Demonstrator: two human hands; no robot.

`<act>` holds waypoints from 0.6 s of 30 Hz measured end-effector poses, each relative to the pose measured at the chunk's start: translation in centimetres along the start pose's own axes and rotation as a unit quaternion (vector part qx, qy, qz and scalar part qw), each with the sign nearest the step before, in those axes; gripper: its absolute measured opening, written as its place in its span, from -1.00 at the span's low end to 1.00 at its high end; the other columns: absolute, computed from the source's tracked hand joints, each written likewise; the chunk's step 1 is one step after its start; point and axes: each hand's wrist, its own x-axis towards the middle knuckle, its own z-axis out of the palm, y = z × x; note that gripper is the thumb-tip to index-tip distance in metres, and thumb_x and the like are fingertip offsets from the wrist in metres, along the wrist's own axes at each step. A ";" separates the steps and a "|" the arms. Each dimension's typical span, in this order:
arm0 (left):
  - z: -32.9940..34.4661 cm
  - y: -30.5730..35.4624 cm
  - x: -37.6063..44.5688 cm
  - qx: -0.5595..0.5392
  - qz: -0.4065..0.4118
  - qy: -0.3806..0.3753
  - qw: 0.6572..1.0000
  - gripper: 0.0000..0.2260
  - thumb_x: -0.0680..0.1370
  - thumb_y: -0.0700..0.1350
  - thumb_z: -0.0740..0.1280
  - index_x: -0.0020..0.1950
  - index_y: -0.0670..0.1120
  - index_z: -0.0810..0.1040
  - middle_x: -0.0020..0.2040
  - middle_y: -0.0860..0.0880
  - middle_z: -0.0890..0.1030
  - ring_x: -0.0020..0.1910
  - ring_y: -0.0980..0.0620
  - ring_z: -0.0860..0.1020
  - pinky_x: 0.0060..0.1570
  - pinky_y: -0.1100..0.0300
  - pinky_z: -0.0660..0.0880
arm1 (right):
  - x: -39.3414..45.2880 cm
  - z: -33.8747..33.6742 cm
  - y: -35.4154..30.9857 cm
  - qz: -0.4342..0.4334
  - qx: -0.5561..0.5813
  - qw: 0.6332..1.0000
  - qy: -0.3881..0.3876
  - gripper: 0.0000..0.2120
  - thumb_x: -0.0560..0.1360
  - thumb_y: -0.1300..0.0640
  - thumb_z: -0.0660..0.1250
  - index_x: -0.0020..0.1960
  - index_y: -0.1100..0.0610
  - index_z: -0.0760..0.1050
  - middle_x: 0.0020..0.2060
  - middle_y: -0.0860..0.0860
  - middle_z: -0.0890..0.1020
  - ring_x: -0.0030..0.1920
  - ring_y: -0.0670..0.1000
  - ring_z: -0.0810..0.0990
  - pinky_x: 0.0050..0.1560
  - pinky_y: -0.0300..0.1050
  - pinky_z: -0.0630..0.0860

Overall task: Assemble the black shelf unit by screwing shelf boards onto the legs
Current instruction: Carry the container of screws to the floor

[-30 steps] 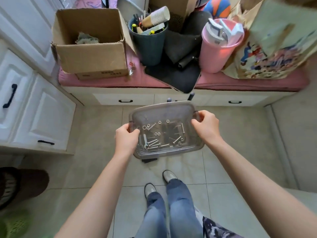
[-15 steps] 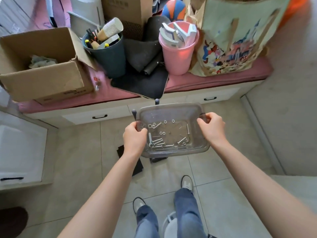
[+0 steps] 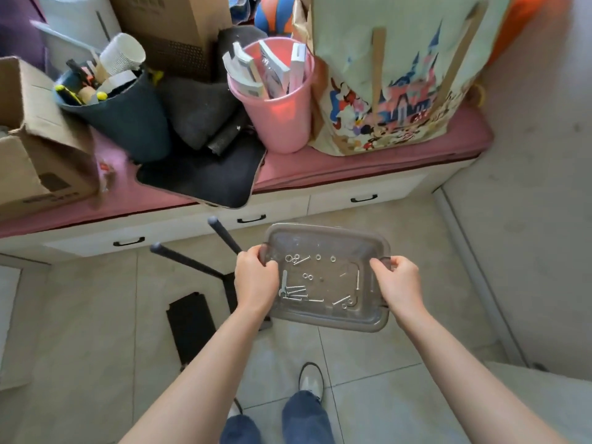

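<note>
I carry a clear plastic tray (image 3: 333, 237) above the tiled floor. My left hand (image 3: 256, 278) grips its left rim and my right hand (image 3: 397, 283) grips its right handle. Inside lie several silver bolts (image 3: 296, 291), washers (image 3: 307, 276) and a small flat wrench (image 3: 283, 282). On the floor to the left, two black shelf legs (image 3: 189, 261) stick up at an angle from a black part, and a flat black shelf board (image 3: 191, 326) lies beside them. My left forearm hides the legs' base.
A low white drawer bench (image 3: 333, 200) with a pink cushion runs across the back, holding a cardboard box (image 3: 35, 149), a dark bucket (image 3: 125, 120), a pink bucket (image 3: 278, 120) and a printed bag (image 3: 394, 81). A wall (image 3: 525, 219) stands at the right. My feet (image 3: 310, 378) are below.
The view has swung right and the tray has shifted right with both hands still holding it. The black legs and board on the floor have come into sight at the left.
</note>
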 end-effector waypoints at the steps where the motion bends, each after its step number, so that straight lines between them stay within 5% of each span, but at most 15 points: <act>1: 1.5 0.1 0.8 0.011 0.008 -0.003 1.000 -0.70 0.61 -0.22 0.25 0.33 -0.11 0.53 0.25 -0.09 0.50 0.22 -0.10 0.51 0.34 -0.11 0.46 | 1.1 -0.1 0.8 0.004 -0.004 1.000 -0.002 -0.79 0.43 -0.01 0.35 -0.18 0.14 0.49 -0.29 0.04 0.58 -0.19 0.17 0.54 -0.17 -0.03 0.51; 5: 7.8 -0.6 4.2 0.063 0.028 -0.013 0.998 -0.68 0.60 -0.23 0.25 0.35 -0.11 0.52 0.24 -0.09 0.47 0.16 -0.11 0.50 0.30 -0.06 0.47 | 5.6 0.7 5.0 0.016 -0.012 1.000 0.017 -0.77 0.50 0.14 0.30 -0.28 0.18 0.36 -0.40 0.04 0.41 -0.28 0.12 0.38 -0.21 -0.04 0.33; 10: 16.6 -4.7 7.9 0.115 0.037 0.019 0.992 -0.54 0.59 -0.26 0.25 0.50 -0.12 0.37 0.40 -0.10 0.46 0.38 -0.12 0.40 0.38 -0.04 0.39 | 10.6 4.5 12.6 0.031 -0.021 0.998 0.053 -0.86 0.58 0.18 0.26 -0.10 0.25 0.42 -0.25 0.09 0.51 -0.15 0.17 0.48 -0.15 -0.07 0.30; 18: 30.0 -17.7 14.2 0.201 0.026 0.041 0.978 -0.52 0.57 -0.22 0.31 0.50 -0.12 0.36 0.41 -0.10 0.49 0.42 -0.12 0.40 0.47 0.01 0.23 | 16.5 16.2 27.8 0.091 0.002 0.990 0.104 -0.90 0.61 0.22 0.20 -0.03 0.26 0.37 -0.12 0.22 0.56 -0.01 0.26 0.54 -0.12 -0.06 0.30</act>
